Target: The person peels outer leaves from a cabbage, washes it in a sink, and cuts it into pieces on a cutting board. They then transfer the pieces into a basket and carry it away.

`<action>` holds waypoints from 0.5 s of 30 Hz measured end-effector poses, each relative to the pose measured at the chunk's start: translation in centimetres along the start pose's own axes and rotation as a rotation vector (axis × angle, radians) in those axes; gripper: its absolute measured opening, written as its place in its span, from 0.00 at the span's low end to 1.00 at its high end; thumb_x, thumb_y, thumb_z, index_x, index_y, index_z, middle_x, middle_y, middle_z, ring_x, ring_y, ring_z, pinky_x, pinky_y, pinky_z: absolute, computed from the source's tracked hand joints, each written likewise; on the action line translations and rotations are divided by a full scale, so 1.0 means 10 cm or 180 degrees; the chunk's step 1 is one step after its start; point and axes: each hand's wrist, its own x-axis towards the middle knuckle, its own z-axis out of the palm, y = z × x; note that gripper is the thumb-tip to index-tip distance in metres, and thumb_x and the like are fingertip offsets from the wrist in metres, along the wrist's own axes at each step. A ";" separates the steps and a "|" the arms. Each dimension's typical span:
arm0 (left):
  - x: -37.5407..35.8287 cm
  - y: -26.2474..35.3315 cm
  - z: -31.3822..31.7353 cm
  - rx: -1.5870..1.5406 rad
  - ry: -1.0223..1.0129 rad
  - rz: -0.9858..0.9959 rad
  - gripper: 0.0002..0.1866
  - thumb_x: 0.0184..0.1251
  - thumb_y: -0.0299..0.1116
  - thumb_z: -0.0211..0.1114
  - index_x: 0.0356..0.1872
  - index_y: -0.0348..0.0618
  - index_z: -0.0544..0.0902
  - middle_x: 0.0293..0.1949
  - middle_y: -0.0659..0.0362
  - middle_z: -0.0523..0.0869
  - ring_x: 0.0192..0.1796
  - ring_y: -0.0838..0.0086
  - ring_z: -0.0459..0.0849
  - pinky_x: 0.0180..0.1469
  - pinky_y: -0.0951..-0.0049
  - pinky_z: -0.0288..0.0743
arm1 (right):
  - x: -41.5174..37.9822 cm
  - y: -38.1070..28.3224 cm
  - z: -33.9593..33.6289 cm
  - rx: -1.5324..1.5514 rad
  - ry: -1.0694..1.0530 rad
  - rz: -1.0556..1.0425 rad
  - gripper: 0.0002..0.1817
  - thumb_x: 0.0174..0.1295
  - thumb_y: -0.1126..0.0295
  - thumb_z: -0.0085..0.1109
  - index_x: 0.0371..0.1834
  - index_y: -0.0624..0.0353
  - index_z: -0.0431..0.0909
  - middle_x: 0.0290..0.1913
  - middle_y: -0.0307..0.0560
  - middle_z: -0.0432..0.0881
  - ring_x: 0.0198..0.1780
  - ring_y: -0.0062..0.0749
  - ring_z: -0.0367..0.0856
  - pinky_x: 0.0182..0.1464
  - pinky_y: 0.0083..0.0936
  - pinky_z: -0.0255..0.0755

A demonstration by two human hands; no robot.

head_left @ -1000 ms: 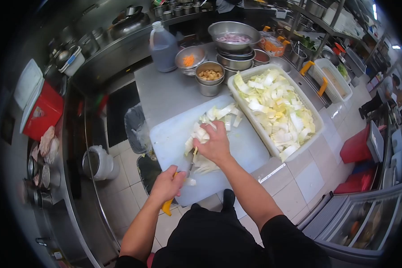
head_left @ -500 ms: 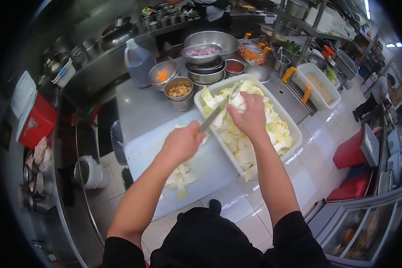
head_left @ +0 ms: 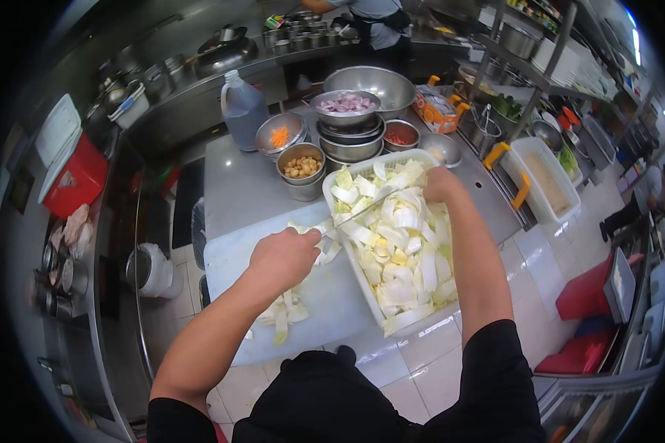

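My left hand (head_left: 287, 257) is closed around the handle of a knife (head_left: 362, 210), its blade reaching across the left part of the basket, over the cabbage. At the far right corner of the white plastic basket (head_left: 358, 284), my right hand (head_left: 441, 184) curls down at the rim; its fingertips are hidden. Cut pieces of cabbage (head_left: 403, 255) fill the basket in a loose heap. Under my left hand lies a white cutting board (head_left: 332, 310) with more cabbage strips (head_left: 284, 314) on it. The basket rests partly over the board's right side.
Beyond the board stand a bowl of potato-like chunks (head_left: 301, 167), shredded carrot (head_left: 279, 136), a bowl of sliced onion (head_left: 347, 103), red pieces (head_left: 400, 134) and a plastic jug (head_left: 244, 111). Right is another white basket (head_left: 543, 184). A co-worker (head_left: 380, 29) stands at the back.
My right hand has left the cabbage beside the blade and moved to the basket's far right corner. The basket has turned slightly, and the knife lies lower across its left part.
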 end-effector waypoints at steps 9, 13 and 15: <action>-0.01 -0.04 0.11 -0.0193 -0.0037 -0.0062 0.12 0.77 0.41 0.59 0.53 0.48 0.81 0.42 0.47 0.88 0.49 0.50 0.87 0.51 0.51 0.81 | -0.15 0.22 -0.27 0.0677 0.0122 -0.0823 0.30 0.51 0.65 0.74 0.59 0.64 0.83 0.57 0.62 0.87 0.60 0.51 0.85 0.61 0.39 0.79; 0.01 -0.06 0.13 -0.0158 -0.0104 -0.0063 0.13 0.78 0.40 0.58 0.55 0.49 0.82 0.43 0.48 0.88 0.48 0.53 0.89 0.50 0.53 0.83 | -0.35 0.27 -0.27 0.1964 0.0220 -0.0377 0.26 0.54 0.71 0.71 0.59 0.63 0.81 0.55 0.62 0.87 0.59 0.53 0.85 0.59 0.39 0.78; 0.02 -0.06 0.11 -0.0125 -0.0110 -0.0065 0.13 0.79 0.40 0.58 0.56 0.50 0.83 0.44 0.49 0.89 0.48 0.53 0.89 0.49 0.54 0.84 | -0.51 0.17 -0.29 0.1703 0.0741 -0.0350 0.23 0.56 0.73 0.70 0.57 0.61 0.80 0.54 0.62 0.87 0.57 0.54 0.86 0.58 0.41 0.78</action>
